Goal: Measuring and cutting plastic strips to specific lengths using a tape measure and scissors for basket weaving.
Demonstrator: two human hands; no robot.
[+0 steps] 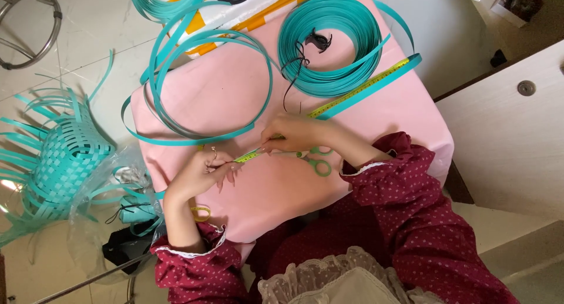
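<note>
At the centre of the frame, the left hand (202,169) and right hand (294,133) pinch a yellow measuring tape (358,89) against a teal strip (376,84) on a pink-covered table (235,92). Green-handled scissors (317,163) lie under the right wrist. A coil of teal strip (329,45) sits at top centre, a half-woven teal basket (64,157) at left.

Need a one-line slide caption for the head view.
Left hand and right hand stretch a yellow measuring tape along a teal strip on a pink-covered table, green-handled scissors beside them.
</note>
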